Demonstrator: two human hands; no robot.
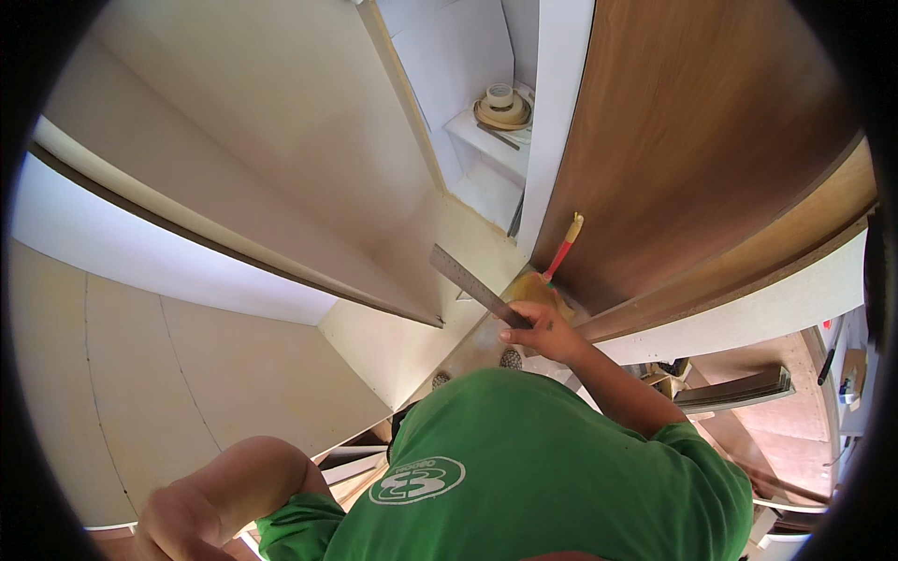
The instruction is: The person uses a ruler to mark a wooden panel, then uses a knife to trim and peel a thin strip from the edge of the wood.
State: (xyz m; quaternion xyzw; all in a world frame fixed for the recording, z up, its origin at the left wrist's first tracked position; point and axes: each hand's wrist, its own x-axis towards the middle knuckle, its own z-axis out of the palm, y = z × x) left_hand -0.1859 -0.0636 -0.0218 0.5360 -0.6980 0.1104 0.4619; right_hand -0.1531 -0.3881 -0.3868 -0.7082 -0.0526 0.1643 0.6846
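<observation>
My right hand [541, 332] is closed around one end of a flat grey steel ruler [472, 286]. The ruler's free end points away to the upper left, held above the cream panel corner. Just beyond that hand, a brush with a red and yellow handle [564, 247] leans out of a yellowish container [529, 288], partly hidden by the hand. My left arm bends out to the lower left. My left hand [182, 524] lies close to the picture's rim, near a pale panel [140, 383] with dark lines on it, and its fingers cannot be made out.
Large cream boards [253, 122] rise at left and a brown wood panel [692, 122] at right. A white recessed shelf [486, 140] holds a tape roll [499, 95] and a coiled band [505, 116]. Stacked strips [739, 389] lie at right.
</observation>
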